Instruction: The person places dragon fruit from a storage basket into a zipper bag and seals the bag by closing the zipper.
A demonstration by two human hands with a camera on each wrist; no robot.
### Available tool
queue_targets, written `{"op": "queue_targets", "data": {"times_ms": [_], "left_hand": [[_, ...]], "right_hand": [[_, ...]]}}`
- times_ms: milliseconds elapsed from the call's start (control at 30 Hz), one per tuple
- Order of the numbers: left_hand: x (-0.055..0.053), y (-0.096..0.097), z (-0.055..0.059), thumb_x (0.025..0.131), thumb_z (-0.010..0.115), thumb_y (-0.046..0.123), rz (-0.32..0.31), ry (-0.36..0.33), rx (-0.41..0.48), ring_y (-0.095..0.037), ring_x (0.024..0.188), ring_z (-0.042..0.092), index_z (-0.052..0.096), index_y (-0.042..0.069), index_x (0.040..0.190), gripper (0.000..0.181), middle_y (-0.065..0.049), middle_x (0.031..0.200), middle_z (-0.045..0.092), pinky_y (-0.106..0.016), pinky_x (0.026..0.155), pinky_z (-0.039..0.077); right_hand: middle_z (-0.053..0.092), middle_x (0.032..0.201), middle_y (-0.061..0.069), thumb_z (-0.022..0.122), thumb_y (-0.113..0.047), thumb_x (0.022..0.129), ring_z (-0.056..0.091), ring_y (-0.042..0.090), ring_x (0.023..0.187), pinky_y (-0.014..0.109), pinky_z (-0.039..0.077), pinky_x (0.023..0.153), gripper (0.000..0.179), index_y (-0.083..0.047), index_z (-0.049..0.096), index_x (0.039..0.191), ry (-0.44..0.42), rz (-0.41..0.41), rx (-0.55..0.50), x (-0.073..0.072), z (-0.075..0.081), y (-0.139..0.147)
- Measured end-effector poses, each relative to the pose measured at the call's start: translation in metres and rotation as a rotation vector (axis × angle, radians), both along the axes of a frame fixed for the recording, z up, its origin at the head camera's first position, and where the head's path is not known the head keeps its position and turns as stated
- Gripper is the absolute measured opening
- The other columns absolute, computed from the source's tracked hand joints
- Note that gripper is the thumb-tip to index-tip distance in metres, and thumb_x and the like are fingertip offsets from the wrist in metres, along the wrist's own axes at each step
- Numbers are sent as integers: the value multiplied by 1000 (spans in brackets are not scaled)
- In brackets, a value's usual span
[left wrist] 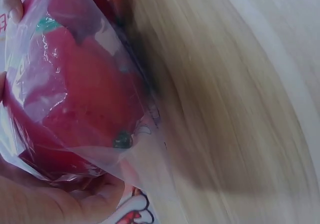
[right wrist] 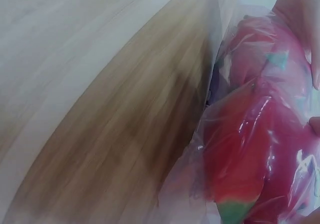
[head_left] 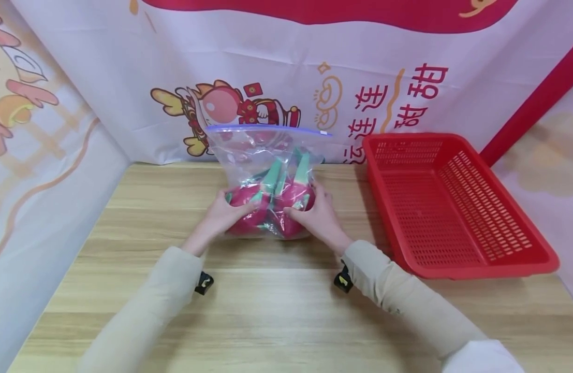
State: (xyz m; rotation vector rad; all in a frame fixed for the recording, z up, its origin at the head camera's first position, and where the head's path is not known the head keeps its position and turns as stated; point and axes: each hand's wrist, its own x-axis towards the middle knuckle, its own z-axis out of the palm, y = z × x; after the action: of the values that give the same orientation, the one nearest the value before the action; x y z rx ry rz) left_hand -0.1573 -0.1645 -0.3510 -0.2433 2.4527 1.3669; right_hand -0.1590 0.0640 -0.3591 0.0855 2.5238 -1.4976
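A clear zip bag (head_left: 237,155) stands upright near the back of the table, its blue zip strip (head_left: 267,128) at the top. Inside are magenta dragon fruits (head_left: 295,194) with long green leaf tips. My left hand (head_left: 223,213) holds the bag's left side, thumb across the front. On the right side my right hand (head_left: 321,215) grips it the same way. Through the plastic, the left wrist view shows a red fruit (left wrist: 90,89) close up. Another red fruit (right wrist: 240,149) fills the bag in the right wrist view. Fingers behind the bag are mostly hidden.
A red plastic basket (head_left: 458,272) with slotted walls sits to the right, with nothing seen in it. The wooden table (head_left: 272,321) ends at a printed white cloth (head_left: 323,46) behind. Another printed cloth (head_left: 39,181) hangs along the left.
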Motion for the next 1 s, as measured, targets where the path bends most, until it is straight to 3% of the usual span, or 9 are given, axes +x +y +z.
{"op": "queue_targets", "data": {"times_ms": [233,633,1000], "left_hand": [[4,-19,7,80,61,65,14,-19,-25,-41,143,25,5,11,153,108,-22,157,19,-58,113,31],[5,-52,14,79,58,69,70,-21,-64,-45,143,21,-8,4,151,118,-30,156,13,-58,115,28],[3,-73,7,84,51,68,139,-6,-7,-44,143,21,-4,5,153,109,-27,158,9,-58,115,27]], "right_hand": [[35,144,14,75,-46,77,44,32,132,51,43,106,96,-28,18,152,11,20,19,1,2,-18],[35,145,13,73,-50,78,46,31,130,48,45,105,96,-29,16,153,18,55,1,-2,8,-51],[37,147,10,74,-37,81,42,25,135,43,42,109,95,-14,16,152,89,103,-120,-6,-4,-65]]}}
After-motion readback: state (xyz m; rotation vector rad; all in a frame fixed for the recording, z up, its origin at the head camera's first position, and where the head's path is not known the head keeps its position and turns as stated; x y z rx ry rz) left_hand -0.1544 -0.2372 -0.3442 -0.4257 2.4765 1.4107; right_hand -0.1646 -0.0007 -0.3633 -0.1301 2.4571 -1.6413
